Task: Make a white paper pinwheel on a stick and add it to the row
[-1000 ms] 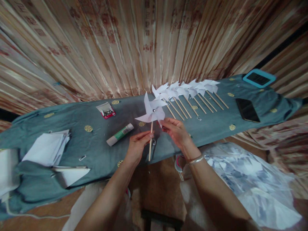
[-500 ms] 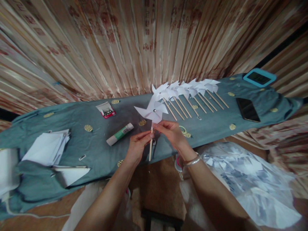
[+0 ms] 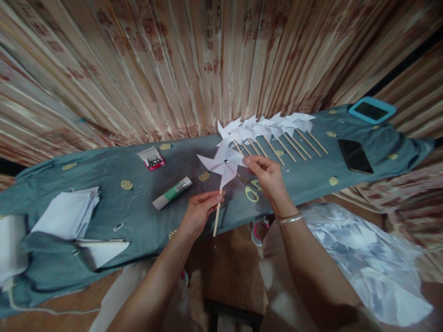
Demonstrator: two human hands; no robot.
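A white paper pinwheel [image 3: 224,165] with a shiny pin at its centre is held up over the table on a thin wooden stick. My left hand [image 3: 200,208] is closed around that stick just below the blades. At the tip of the right blade, my right hand [image 3: 268,177] has thumb and forefinger pinched together on the paper. Behind, several finished-looking paper pinwheels [image 3: 270,127] lie in an overlapping row, sticks pointing toward me. Partly covered by the pinwheel and my right hand is a pair of scissors [image 3: 252,193] with yellow-green handles.
A glue stick [image 3: 172,192] and a small open box of pins [image 3: 152,158] lie left of centre. Stacked white paper [image 3: 67,212] is farther left. A black phone [image 3: 356,157] and blue-framed clock [image 3: 372,109] occupy the right end. Below right sits a plastic bag [image 3: 363,263] of white paper pieces.
My right hand has moved from the stick, up and right, to the blade's edge. The pinwheel has turned slightly and shifted a little right. The scissors show more now.
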